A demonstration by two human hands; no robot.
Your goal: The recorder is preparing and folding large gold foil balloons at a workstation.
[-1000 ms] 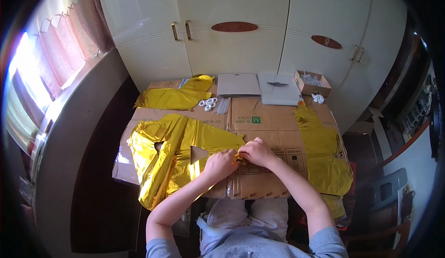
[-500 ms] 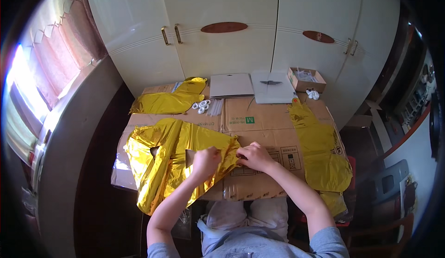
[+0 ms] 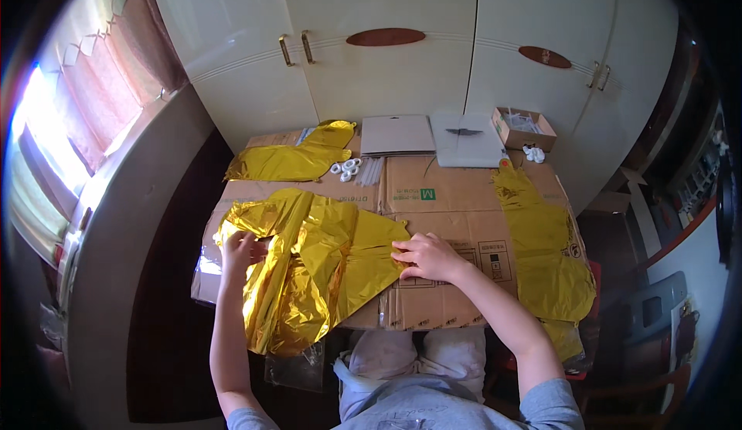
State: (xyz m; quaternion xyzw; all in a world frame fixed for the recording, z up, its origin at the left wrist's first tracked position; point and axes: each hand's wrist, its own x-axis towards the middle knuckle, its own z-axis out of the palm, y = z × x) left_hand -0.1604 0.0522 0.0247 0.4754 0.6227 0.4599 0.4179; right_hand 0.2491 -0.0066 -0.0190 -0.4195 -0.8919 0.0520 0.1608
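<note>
A large creased gold foil balloon, uninflated, lies on the cardboard-covered table in front of me, its near part hanging over the front edge. At its left end is my left hand, fingers a little apart and touching the crumpled foil. My right hand is at the narrow right tip, fingers bent and thumb below, holding the foil edge against the cardboard. Dark gaps between folds show beside my left fingers.
More flat gold foil balloons lie at the back left and along the right side. Small white rings, clear tubes, a grey flat folder, a pale flat sheet and a small open box line the back. White cabinets stand behind.
My left hand has moved from near the balloon's right tip to its left end. The foil has shifted and its folds lie differently. My right hand stays at the tip.
</note>
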